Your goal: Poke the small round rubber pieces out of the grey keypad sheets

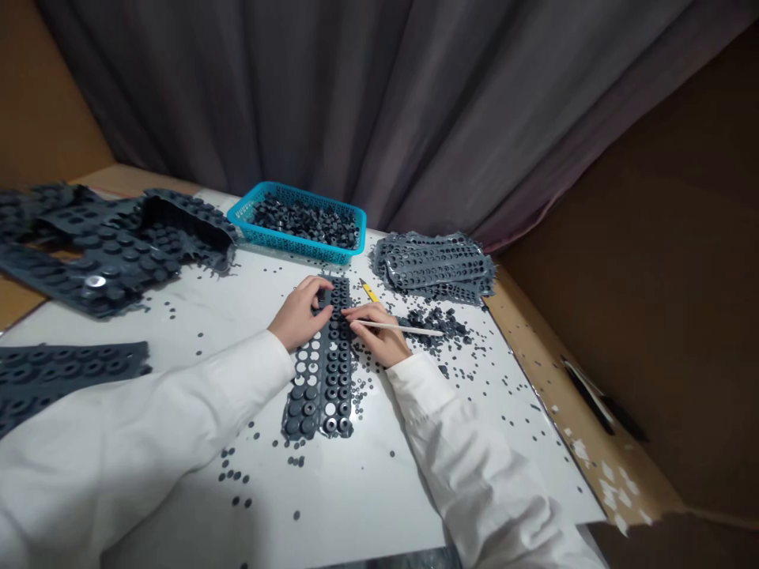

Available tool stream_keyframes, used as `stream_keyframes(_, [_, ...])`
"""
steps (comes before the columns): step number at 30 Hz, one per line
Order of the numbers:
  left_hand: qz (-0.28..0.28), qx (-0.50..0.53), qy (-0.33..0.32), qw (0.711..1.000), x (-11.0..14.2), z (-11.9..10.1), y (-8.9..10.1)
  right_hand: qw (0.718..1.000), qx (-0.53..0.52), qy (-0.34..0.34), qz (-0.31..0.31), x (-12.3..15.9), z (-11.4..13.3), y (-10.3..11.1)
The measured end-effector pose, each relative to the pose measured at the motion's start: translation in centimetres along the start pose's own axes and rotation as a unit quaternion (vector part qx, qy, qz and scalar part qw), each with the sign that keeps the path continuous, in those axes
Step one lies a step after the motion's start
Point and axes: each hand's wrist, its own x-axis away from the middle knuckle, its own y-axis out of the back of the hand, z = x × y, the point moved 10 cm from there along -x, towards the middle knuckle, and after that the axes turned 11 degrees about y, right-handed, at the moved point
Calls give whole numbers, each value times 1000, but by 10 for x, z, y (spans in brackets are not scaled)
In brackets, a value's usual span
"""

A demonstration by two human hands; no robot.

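Observation:
A dark grey moulded rubber strip (326, 373) with rows of round caps, some showing white discs or holes, lies lengthwise before me on the white tabletop. My left hand (301, 314) rests on its upper left part, thumb and fingers apart. From the right, my right hand (379, 335) reaches over the strip's edge, its fingers closed around a thin white stick (424, 330) that points back to the right. The fingertips are near the right-hand row of caps; what lies just under them is hidden. Beyond that hand lies a yellow cutter-like tool (369, 292), partly covered.
A blue basket (261, 229) of small dark rubber pieces stands at the back. Perforated sheets (436, 262) are stacked at right, above a loose heap of scraps (442, 322). Uncut-looking rubber sheets (118, 245) pile up at left. Small dark discs are scattered around; a slender tool (587, 395) lies by the right wall.

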Motion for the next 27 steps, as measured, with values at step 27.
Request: stream_keyframes(27, [160, -229, -33, 960, 60, -12, -24, 990, 118, 77, 27, -19, 17, -8])
